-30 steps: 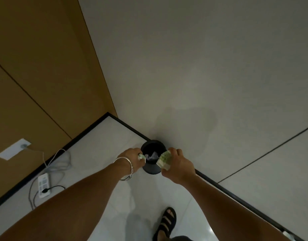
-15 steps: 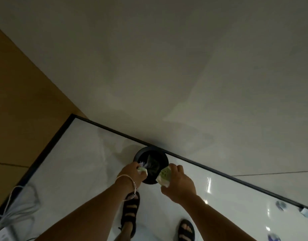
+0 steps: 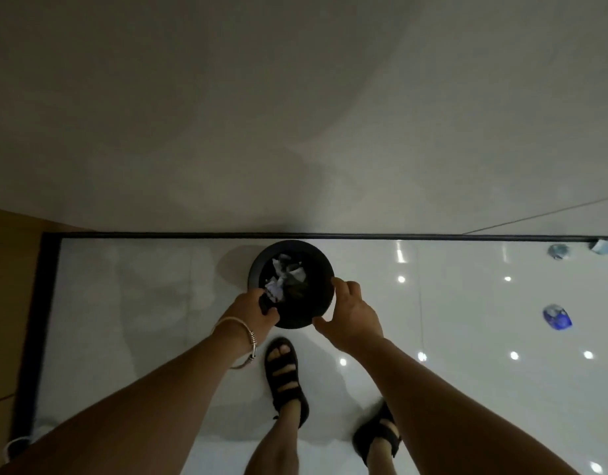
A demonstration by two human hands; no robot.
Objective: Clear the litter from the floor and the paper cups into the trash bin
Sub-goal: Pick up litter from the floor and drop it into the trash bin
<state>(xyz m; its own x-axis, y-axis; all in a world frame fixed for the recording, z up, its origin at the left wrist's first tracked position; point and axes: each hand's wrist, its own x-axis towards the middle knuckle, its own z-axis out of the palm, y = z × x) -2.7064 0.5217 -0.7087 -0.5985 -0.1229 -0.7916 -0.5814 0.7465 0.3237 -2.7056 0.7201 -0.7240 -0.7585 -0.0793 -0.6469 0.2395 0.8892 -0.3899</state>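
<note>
Dim, greyish indoor light. The glossy white floor (image 3: pixel 131 303) mirrors small bright ceiling spots on the right; soft shadows lie left of the bin (image 3: pixel 321 265) and near the feet. Broad faint shadows cross the wall (image 3: pixel 295 97). The blue litter piece (image 3: pixel 556 317) looks smeared, and the near edges are stretched.

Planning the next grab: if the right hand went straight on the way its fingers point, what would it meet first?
The black trash bin, on its right side. The right hand is spread toward it, with its fingertips at the rim. Whether they touch it is unclear from this view.
</note>
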